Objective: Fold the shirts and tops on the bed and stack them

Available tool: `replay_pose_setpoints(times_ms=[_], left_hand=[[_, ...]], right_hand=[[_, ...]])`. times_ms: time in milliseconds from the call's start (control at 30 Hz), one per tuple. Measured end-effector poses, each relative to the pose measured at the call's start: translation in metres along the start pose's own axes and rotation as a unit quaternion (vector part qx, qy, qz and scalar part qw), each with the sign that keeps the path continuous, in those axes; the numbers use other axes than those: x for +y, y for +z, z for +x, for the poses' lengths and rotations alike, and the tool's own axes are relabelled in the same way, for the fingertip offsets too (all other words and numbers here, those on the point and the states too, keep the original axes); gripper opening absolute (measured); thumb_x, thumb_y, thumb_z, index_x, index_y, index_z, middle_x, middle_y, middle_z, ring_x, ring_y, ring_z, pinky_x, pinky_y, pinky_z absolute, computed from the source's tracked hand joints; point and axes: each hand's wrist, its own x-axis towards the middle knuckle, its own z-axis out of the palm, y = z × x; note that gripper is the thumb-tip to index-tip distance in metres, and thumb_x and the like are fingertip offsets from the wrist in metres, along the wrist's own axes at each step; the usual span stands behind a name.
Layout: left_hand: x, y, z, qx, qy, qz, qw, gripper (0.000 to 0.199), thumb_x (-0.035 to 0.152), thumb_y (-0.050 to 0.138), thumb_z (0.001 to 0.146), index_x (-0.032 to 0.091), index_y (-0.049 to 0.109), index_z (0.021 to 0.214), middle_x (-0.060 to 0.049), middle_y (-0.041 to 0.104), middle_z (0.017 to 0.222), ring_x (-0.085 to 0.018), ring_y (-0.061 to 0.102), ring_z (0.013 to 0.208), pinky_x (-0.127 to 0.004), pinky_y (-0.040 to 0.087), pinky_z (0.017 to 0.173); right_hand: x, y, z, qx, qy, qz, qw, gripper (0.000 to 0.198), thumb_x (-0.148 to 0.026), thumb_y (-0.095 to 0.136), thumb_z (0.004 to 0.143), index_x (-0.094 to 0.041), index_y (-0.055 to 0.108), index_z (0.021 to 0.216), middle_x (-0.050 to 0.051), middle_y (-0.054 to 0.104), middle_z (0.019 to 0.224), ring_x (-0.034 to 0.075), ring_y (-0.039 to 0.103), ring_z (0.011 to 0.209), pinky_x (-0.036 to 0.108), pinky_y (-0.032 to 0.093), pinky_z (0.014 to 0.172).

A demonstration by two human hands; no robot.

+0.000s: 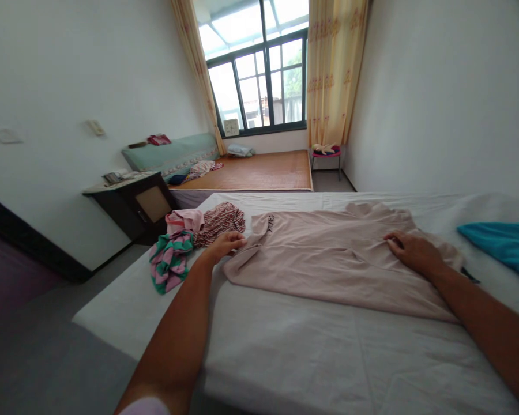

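A pinkish-beige shirt (320, 259) lies spread across the white-sheeted bed, lightly creased, with dark lettering near its left end. My left hand (227, 246) pinches the shirt's left edge, where a corner is turned up and folded over. My right hand (415, 252) is on the right part of the shirt, its thumb and fingers drawn together on the cloth. Beside my left hand lie a red-and-white patterned garment (220, 222), a pink garment (185, 220) and a green-and-pink garment (170, 262), all crumpled. A small dark patch shows by my right wrist.
The white sheet (285, 346) covers the bed before me. Blue cloth (501, 245) lies at the far right. Beyond stand a second bed with a brown mat (263, 170), a dark cabinet (147, 204) and a pink stool (328, 153) below the curtained window.
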Motion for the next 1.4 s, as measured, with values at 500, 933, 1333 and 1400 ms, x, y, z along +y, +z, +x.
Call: replay_pose_setpoints(times_ms=[500, 933, 1333, 1400], left_hand=[[-0.020, -0.006, 0.011, 0.169, -0.007, 0.234, 0.957, 0.014, 0.023, 0.043, 0.083, 0.016, 0.055, 0.081, -0.002, 0.061, 0.076, -0.014, 0.056, 0.072, -0.023, 0.043, 0.063], [-0.018, -0.007, 0.008, 0.184, -0.029, 0.439, 0.879, 0.012, 0.021, 0.049, 0.088, 0.020, 0.060, 0.094, -0.011, 0.068, 0.097, -0.025, 0.064, 0.094, -0.033, 0.043, 0.084], [0.010, 0.089, 0.005, -0.063, 0.272, 0.404, 0.871, 0.044, 0.042, 0.036, 0.098, 0.026, 0.052, 0.135, -0.004, 0.049, 0.144, -0.019, 0.040, 0.135, -0.029, 0.027, 0.112], [0.002, 0.095, 0.009, -0.080, 0.270, 0.415, 0.865, 0.050, 0.047, 0.037, 0.097, 0.028, 0.043, 0.143, -0.003, 0.037, 0.153, -0.020, 0.027, 0.143, -0.034, 0.016, 0.117]], right_hand=[[0.005, 0.003, 0.003, -0.002, 0.000, 0.013, 1.000, 0.034, -0.038, 0.040, 0.089, -0.022, 0.063, 0.108, 0.010, 0.072, 0.097, 0.027, 0.066, 0.086, 0.034, 0.044, 0.069], [0.007, 0.005, 0.003, -0.010, 0.001, 0.009, 1.000, 0.036, -0.039, 0.038, 0.090, -0.022, 0.062, 0.111, 0.010, 0.071, 0.099, 0.027, 0.066, 0.089, 0.034, 0.044, 0.072], [0.002, 0.002, 0.002, 0.013, -0.002, 0.007, 1.000, 0.034, -0.037, 0.039, 0.090, -0.021, 0.064, 0.108, 0.008, 0.072, 0.097, 0.024, 0.066, 0.084, 0.032, 0.044, 0.070], [0.002, 0.002, 0.001, 0.023, -0.004, 0.007, 1.000, 0.034, -0.036, 0.040, 0.089, -0.021, 0.065, 0.107, 0.007, 0.072, 0.095, 0.024, 0.066, 0.083, 0.031, 0.044, 0.069]])
